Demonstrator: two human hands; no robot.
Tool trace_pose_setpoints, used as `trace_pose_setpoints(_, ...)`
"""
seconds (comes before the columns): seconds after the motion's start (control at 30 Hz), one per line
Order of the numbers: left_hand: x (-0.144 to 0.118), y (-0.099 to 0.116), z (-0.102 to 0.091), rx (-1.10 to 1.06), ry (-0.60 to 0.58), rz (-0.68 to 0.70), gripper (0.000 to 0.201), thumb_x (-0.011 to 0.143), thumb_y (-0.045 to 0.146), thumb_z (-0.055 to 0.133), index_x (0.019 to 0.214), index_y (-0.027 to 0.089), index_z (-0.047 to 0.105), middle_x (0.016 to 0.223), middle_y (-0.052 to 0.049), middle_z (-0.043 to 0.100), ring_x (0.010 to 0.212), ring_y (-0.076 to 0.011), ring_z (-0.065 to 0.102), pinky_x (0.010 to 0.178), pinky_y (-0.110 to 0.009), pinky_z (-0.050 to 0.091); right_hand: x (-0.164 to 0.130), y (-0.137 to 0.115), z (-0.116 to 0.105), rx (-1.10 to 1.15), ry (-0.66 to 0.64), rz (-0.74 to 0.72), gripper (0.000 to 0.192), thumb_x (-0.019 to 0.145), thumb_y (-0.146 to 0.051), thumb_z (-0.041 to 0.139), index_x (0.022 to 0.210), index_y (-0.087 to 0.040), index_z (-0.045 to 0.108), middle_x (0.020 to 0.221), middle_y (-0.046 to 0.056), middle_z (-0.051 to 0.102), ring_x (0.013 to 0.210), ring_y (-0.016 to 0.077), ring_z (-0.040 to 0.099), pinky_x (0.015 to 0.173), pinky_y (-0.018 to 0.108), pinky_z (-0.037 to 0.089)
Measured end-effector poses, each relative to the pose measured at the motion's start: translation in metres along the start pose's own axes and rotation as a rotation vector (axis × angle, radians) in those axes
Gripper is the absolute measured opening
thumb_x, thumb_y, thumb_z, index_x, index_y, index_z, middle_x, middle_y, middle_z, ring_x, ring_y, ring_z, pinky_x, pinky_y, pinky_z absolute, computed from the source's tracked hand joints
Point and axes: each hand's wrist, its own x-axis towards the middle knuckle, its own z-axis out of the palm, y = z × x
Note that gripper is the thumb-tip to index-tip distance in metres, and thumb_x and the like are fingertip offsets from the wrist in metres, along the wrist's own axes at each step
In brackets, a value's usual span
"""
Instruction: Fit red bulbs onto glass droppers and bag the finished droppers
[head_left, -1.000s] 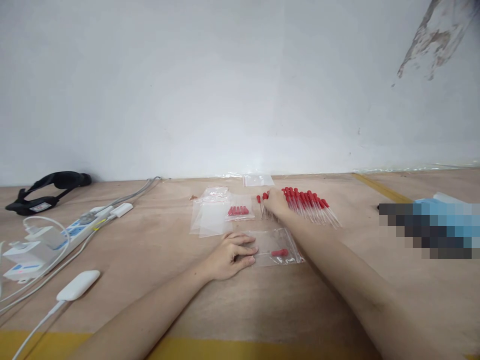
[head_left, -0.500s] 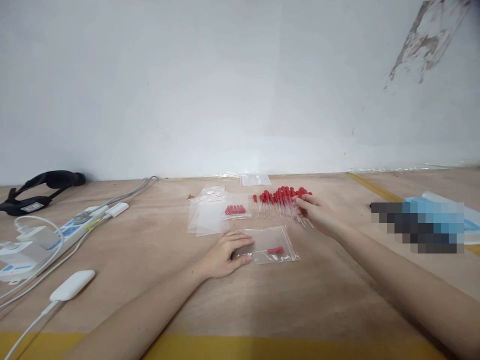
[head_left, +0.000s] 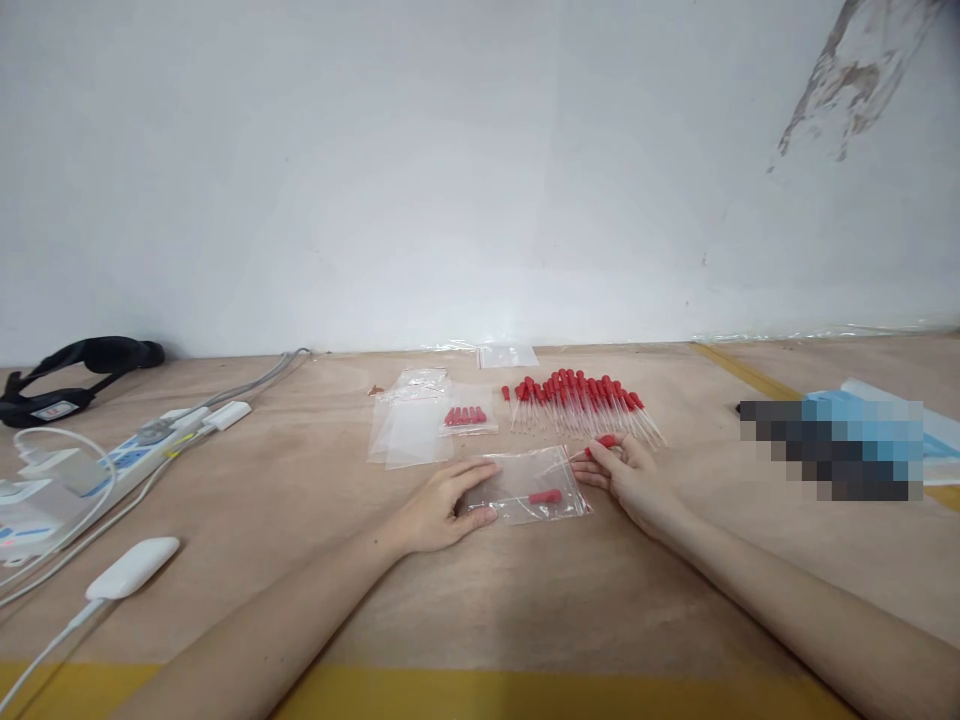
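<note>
Two hands at clear plastic zip bag [head_left: 536, 487]: left hand [head_left: 439, 505] flat pinning edge, right hand [head_left: 626, 475] pinching red-bulb glass dropper [head_left: 600, 443].

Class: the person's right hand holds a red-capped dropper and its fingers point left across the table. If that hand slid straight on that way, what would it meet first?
Probably the clear zip bag under the left hand: the right hand with its dropper lies at that bag's right edge. Depth is hard to judge.
</note>
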Motion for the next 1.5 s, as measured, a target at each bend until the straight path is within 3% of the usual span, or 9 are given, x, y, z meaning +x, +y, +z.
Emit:
trace_pose_setpoints(0.13, -0.001, 0.001, -0.001, 0.003, 0.006, -0.048, 0.052, 0.081, 0.039, 0.05, 0.128, 0.024, 0.036, 0.132, -0.007, 0.037, 0.119, -0.0217, 0.037, 0.099, -0.039, 0.032, -0.002, -0.006, -0.005, -0.265, -0.081, 0.001, 0.032, 0.062, -0.041, 0.067, 0.074, -0.017, 0.049, 0.063, -0.001, 0.058, 0.056, 0.0097, 0.057, 0.058, 0.024, 0.048)
trace_pose_setpoints(0.3, 0.0, 0.002, -0.001, -0.008, 0.005, -0.031, 0.052, 0.081, 0.037, 0.051, 0.128, 0.024, 0.035, 0.13, -0.008, 0.039, 0.117, -0.0222, 0.039, 0.098, -0.039, 0.034, 0.006, -0.016, -0.018, -0.52, -0.331, 0.054, 0.031, 0.055, -0.037, 0.07, 0.074, -0.015, 0.059, 0.059, -0.003, 0.058, 0.055, 0.0095, 0.054, 0.053, 0.022, 0.043)
trace_pose_setpoints(0.47, 0.0, 0.001, 0.0, -0.014, 0.012, -0.026, 0.051, 0.08, 0.037, 0.051, 0.128, 0.025, 0.036, 0.129, -0.008, 0.04, 0.116, -0.0231, 0.04, 0.097, -0.04, 0.034, 0.009, -0.016, -0.013, -0.694, -0.385, -0.098, 0.019, 0.059, -0.031, 0.066, 0.072, -0.018, 0.065, 0.057, -0.003, 0.057, 0.055, 0.01, 0.052, 0.053, 0.022, 0.041)
trace_pose_setpoints(0.6, 0.0, 0.001, 0.0, -0.021, 0.022, -0.01, 0.05, 0.08, 0.036, 0.052, 0.127, 0.024, 0.037, 0.128, -0.008, 0.041, 0.116, -0.0224, 0.04, 0.098, -0.039, 0.034, 0.001, -0.009, 0.0, -0.707, -0.462, -0.18, 0.014, 0.068, -0.028, 0.058, 0.074, -0.018, 0.065, 0.061, -0.002, 0.057, 0.056, 0.0097, 0.051, 0.052, 0.021, 0.039)
trace_pose_setpoints(0.77, 0.0, -0.002, 0.003, -0.04, 0.043, 0.015, 0.047, 0.079, 0.036, 0.054, 0.123, 0.024, 0.043, 0.126, -0.007, 0.042, 0.115, -0.0224, 0.041, 0.098, -0.038, 0.034, -0.001, -0.01, -0.001, -0.616, -0.495, -0.048, 0.026, 0.067, -0.034, 0.059, 0.086, -0.017, 0.061, 0.067, -0.001, 0.061, 0.057, 0.0096, 0.053, 0.052, 0.021, 0.04)
trace_pose_setpoints(0.93, -0.001, -0.005, 0.004, -0.047, 0.008, 0.002, 0.037, 0.08, 0.037, 0.053, 0.115, 0.024, 0.053, 0.127, -0.008, 0.041, 0.115, -0.0224, 0.042, 0.097, -0.038, 0.035, 0.016, -0.03, -0.013, -0.78, -0.332, -0.007, 0.029, 0.07, -0.04, 0.055, 0.083, -0.015, 0.063, 0.064, 0.0, 0.062, 0.049, 0.0083, 0.05, 0.046, 0.019, 0.036)
trace_pose_setpoints(1.17, 0.0, -0.005, 0.002, -0.101, 0.002, -0.038, 0.034, 0.082, 0.039, 0.049, 0.111, 0.024, 0.057, 0.125, -0.007, 0.046, 0.114, -0.022, 0.044, 0.097, -0.038, 0.035, 0.07, -0.045, 0.029, -1.259, 0.013, -0.398, 0.011, 0.07, -0.022, 0.054, 0.071, -0.017, 0.064, 0.075, 0.002, 0.065, 0.071, 0.0125, 0.058, 0.065, 0.021, 0.042)
trace_pose_setpoints(1.3, 0.0, -0.004, 0.001, -0.089, -0.022, -0.055, 0.033, 0.089, 0.035, 0.036, 0.112, 0.025, 0.056, 0.123, -0.005, 0.049, 0.115, -0.0196, 0.043, 0.097, -0.037, 0.034, 0.104, -0.031, 0.06, -1.322, 0.098, -0.362, 0.013, 0.069, -0.016, 0.053, 0.075, -0.013, 0.063, 0.079, 0.009, 0.065, 0.078, 0.0184, 0.059, 0.069, 0.024, 0.041)
trace_pose_setpoints(1.5, -0.001, -0.005, 0.004, -0.041, 0.006, -0.001, 0.033, 0.083, 0.036, 0.048, 0.113, 0.024, 0.055, 0.122, -0.007, 0.049, 0.113, -0.0212, 0.044, 0.097, -0.039, 0.034, 0.124, -0.015, 0.076, -1.342, 0.159, -0.263, 0.017, 0.065, -0.011, 0.054, 0.078, -0.01, 0.064, 0.081, 0.016, 0.064, 0.077, 0.023, 0.06, 0.061, 0.026, 0.042)
